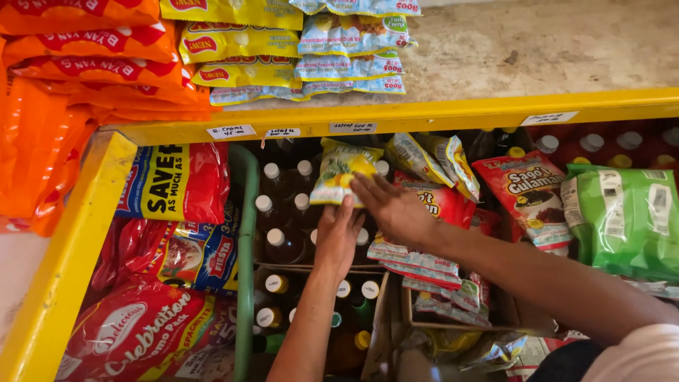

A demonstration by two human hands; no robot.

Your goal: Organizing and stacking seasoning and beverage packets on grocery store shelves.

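While both hands, left hand (338, 237) and right hand (392, 209), pinch the yellow sachet pack (339, 170) over the bottles (283, 212), I judge placement unfinished.

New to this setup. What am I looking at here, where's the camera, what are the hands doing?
There is no machine: one camera worn on a person's head looks down at their own bare hands over a yellow-edged shop display bin. The left hand and right hand both touch a yellow snack packet above dark bottles with white caps. Whether either hand grips it is unclear. Red pasta packs lie to the left, a green packet to the right, and stacked orange packets on the counter above.
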